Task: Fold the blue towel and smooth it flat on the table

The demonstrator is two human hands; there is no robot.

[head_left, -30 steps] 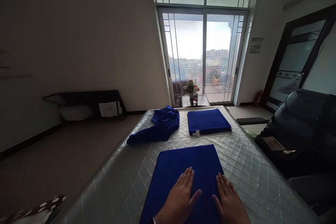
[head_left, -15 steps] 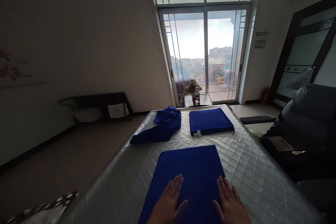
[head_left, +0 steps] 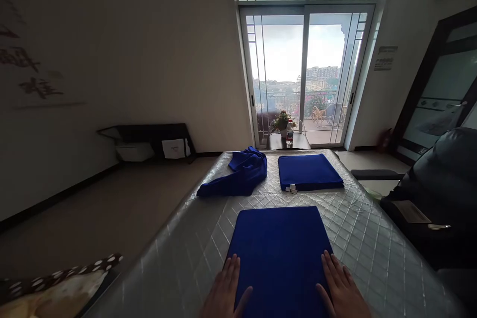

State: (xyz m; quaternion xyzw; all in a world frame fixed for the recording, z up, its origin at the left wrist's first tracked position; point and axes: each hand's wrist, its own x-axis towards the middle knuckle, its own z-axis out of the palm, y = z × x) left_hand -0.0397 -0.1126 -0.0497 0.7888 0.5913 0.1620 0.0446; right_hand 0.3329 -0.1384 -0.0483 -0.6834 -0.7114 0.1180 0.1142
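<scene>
A flat, folded blue cloth lies in front of me on a silver quilted surface. My left hand rests on its left edge, palm down with the fingers stretched out. On the right edge lies my right hand, also flat, its thumb apart from the fingers. Beyond is a second folded blue cloth, with white tags at its near edge. To the left of that one sits a crumpled blue cloth.
Past the far edge stands a small table with a potted plant and a bottle. A black armchair is on the right. Polka-dot fabric shows at lower left. Sliding glass doors are at the back.
My left hand has shifted outward from the cloth's inner area to its left edge. My right hand stays at the right edge. The whole view has turned slightly left.
</scene>
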